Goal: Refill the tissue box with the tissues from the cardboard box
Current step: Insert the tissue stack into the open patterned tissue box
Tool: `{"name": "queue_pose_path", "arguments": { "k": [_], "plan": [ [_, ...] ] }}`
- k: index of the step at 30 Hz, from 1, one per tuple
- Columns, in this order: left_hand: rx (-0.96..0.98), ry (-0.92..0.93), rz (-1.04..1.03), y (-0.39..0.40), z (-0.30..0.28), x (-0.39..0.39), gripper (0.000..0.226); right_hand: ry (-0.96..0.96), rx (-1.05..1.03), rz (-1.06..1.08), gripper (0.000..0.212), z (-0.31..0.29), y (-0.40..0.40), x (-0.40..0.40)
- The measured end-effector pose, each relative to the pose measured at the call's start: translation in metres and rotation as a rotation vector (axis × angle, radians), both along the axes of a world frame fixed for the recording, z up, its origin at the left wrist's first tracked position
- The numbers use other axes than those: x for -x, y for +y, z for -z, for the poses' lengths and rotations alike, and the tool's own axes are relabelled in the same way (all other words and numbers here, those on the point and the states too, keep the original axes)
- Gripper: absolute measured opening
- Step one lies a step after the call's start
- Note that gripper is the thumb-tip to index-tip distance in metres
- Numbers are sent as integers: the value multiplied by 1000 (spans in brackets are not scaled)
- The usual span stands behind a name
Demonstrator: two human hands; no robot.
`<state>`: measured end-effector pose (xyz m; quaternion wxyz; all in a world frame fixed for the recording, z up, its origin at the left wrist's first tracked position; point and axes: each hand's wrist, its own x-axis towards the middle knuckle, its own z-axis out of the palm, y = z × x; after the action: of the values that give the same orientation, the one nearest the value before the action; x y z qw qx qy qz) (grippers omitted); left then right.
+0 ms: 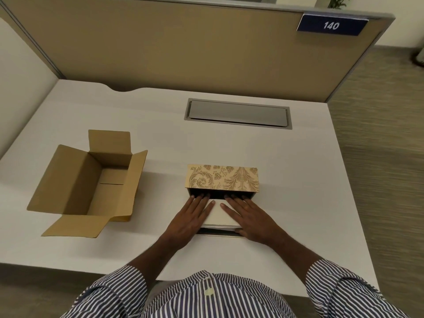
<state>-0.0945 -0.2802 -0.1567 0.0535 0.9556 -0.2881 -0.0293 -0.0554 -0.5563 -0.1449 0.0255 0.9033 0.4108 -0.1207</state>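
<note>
A tissue box (222, 177) with a gold floral pattern stands in the middle of the white desk, its open dark side facing me. A stack of white tissues (219, 216) lies flat in front of that opening, with its far end at the box's mouth. My left hand (192, 216) rests flat on the stack's left part, fingertips reaching into the opening. My right hand (250, 219) lies on the right part, thumb hooked round the near edge. A thin dark-edged panel (220, 233) shows under the stack's near edge. The brown cardboard box (91, 184) stands to the left, flaps open, nothing visible inside.
A grey cable hatch (237, 113) is set into the desk (298, 180) behind the tissue box. A tan partition (183, 47) with a blue "140" sign (331, 25) closes the back. The desk's right edge drops to carpet floor.
</note>
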Motion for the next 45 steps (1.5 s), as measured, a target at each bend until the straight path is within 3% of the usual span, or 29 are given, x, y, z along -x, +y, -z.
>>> {"name": "queue_pose_path", "arguments": {
  "k": [4,15,21,28,35,41,45],
  "plan": [
    [24,9,-7,-1,2,2,83,6,-1,-16,116,0,-2,-2],
    [71,22,12,3,4,0,90,-11,1,-9,106,2,0,1],
    [35,23,21,3,-1,-3,91,-14,-13,-1,107,2,-1,3],
    [-62,68,40,5,-2,-7,108,-69,-26,-1,105,0,0,4],
    [44,31,42,9,-11,1,83,-118,-107,10,87,-9,-4,15],
    [299,-142,12,24,-24,16,65,-293,-498,164,65,-34,-19,15],
    [213,-148,-77,21,-51,-29,71,-235,-386,246,76,-60,-5,-28]
  ]
}}
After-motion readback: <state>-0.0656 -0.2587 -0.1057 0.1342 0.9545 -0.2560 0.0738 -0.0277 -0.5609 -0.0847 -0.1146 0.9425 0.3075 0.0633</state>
